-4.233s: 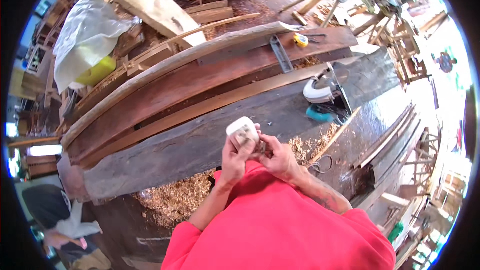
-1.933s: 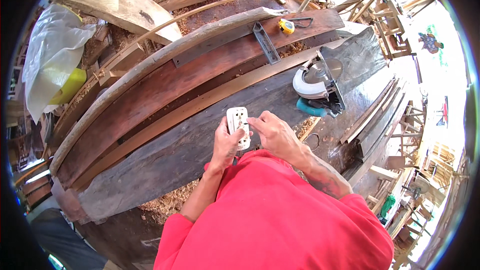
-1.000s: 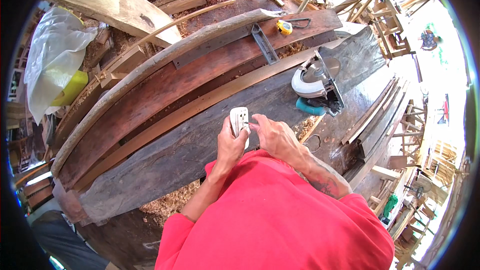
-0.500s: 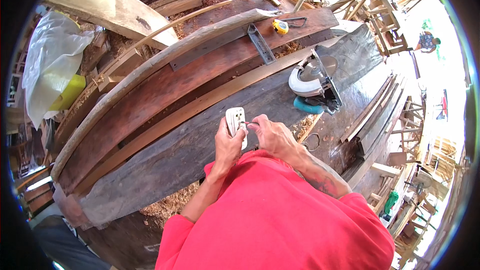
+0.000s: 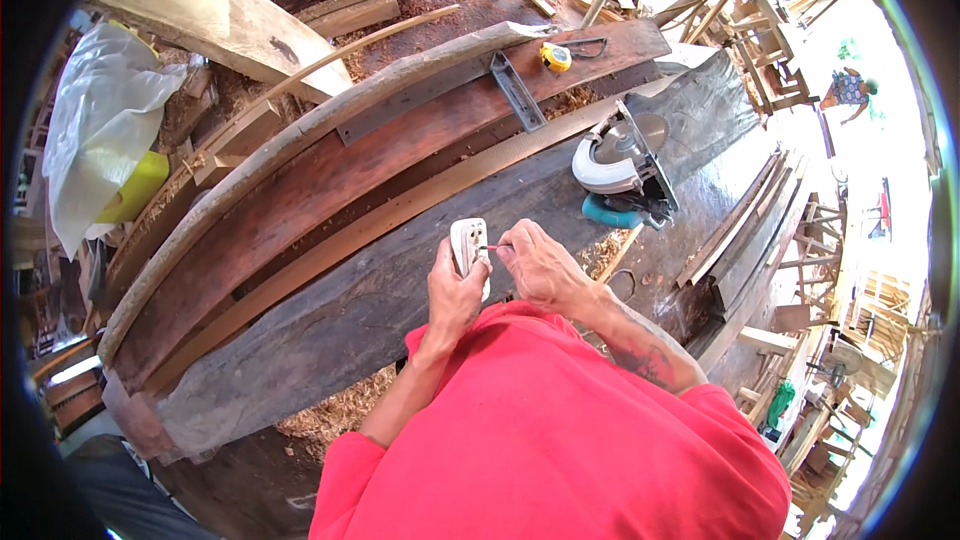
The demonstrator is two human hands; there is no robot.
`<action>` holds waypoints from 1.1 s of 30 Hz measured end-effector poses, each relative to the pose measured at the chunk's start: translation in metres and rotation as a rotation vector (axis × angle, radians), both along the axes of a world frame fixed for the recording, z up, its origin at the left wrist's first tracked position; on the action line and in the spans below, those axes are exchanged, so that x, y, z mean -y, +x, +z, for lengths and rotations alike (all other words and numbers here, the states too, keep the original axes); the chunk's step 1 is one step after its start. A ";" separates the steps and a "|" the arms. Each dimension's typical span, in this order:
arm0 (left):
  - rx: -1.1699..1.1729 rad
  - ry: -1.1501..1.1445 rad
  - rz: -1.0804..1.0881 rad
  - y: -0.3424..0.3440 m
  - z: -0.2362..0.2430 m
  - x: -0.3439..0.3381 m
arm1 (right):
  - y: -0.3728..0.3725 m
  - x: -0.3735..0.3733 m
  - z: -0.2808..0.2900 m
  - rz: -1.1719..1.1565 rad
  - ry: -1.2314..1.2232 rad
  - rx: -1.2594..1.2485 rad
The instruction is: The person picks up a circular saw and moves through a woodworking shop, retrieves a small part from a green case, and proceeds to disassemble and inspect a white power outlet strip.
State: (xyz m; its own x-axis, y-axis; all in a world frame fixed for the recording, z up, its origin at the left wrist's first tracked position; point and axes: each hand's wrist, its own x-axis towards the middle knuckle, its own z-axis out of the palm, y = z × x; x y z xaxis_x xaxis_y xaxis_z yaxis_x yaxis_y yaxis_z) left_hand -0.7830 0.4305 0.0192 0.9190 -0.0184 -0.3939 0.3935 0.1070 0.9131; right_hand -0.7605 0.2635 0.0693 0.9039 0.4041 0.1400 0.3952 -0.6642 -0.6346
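Observation:
In my left hand (image 5: 456,289) is a white power strip (image 5: 468,235) with dark socket holes, held tilted up in front of my chest; fingers and thumb wrap its lower sides. My right hand (image 5: 541,268) pinches a thin red wire-like piece (image 5: 494,247), whose tip points at a socket hole. Whether the tip is inside the hole is too small to tell. Beneath both hands lies a long dark plank (image 5: 400,270). A circular saw (image 5: 622,168) with a teal handle rests on this plank, beyond my right hand.
A yellow tape measure (image 5: 555,57) and a metal square-like tool (image 5: 517,90) lie on a curved reddish board (image 5: 330,172) ahead. Boards (image 5: 745,220) are stacked on the right. Wood shavings (image 5: 345,408) cover the ground at left. Another person (image 5: 850,88) is far off at right.
The view has shifted slightly. My hands keep nearly the same pose, the right one a touch higher, with the red piece still against the power strip. The distant person has changed posture.

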 end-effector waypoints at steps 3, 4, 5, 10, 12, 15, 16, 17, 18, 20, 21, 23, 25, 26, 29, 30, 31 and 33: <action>0.002 0.045 -0.015 -0.002 0.001 0.001 | 0.003 0.000 0.001 0.021 0.022 0.043; 0.010 0.060 -0.008 -0.003 0.002 0.002 | 0.003 0.000 0.002 0.036 0.039 0.080; 0.009 0.060 -0.008 -0.004 0.004 0.004 | 0.004 0.000 0.004 0.036 0.039 0.079; -0.052 0.127 -0.105 -0.006 0.010 0.009 | 0.004 0.009 -0.002 -0.013 -0.182 -0.129; -0.029 0.084 -0.076 -0.004 0.009 0.009 | 0.004 0.010 0.004 -0.008 -0.240 -0.243; -0.006 0.051 -0.020 -0.006 0.001 0.009 | -0.003 0.003 0.012 -0.043 -0.048 -0.236; 0.013 0.053 -0.002 -0.005 -0.001 0.010 | -0.005 0.004 0.009 -0.048 -0.048 -0.236; 0.038 0.066 0.009 -0.006 -0.003 0.012 | -0.007 0.005 0.002 -0.050 -0.025 -0.203; 0.038 0.066 0.005 -0.007 -0.004 0.012 | -0.008 0.006 -0.003 -0.052 -0.002 -0.171; -0.063 0.062 -0.037 -0.007 0.001 0.012 | -0.007 0.005 -0.010 -0.056 0.024 -0.112; -0.062 0.062 -0.043 -0.008 0.000 0.013 | -0.007 0.004 -0.014 -0.054 0.049 -0.053; 0.027 0.136 -0.035 -0.009 -0.003 0.014 | -0.008 0.002 -0.022 -0.113 -0.003 -0.092; 0.053 0.164 -0.040 -0.010 -0.002 0.017 | -0.009 0.003 -0.026 -0.168 -0.054 -0.131; 0.076 0.190 -0.039 -0.010 -0.001 0.018 | -0.010 0.004 -0.027 -0.175 -0.130 -0.146; 0.026 0.200 -0.035 -0.009 0.006 0.023 | -0.011 0.007 -0.022 -0.197 -0.237 -0.237; 0.029 0.200 -0.038 -0.007 0.009 0.022 | -0.012 0.008 -0.018 -0.208 -0.270 -0.315; 0.029 0.228 -0.064 -0.007 0.012 0.022 | -0.012 0.011 -0.015 -0.208 -0.269 -0.316; 0.028 0.257 -0.091 -0.007 0.008 0.022 | -0.010 0.018 -0.011 -0.118 -0.128 -0.235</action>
State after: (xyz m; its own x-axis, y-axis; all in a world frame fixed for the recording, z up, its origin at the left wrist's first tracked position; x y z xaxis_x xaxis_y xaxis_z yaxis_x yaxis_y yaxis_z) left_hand -0.7900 0.4086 0.0268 0.9286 -0.0044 -0.3711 0.3654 -0.1641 0.9163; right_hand -0.7707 0.2456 0.0579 0.9474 0.2950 -0.1244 0.1624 -0.7776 -0.6074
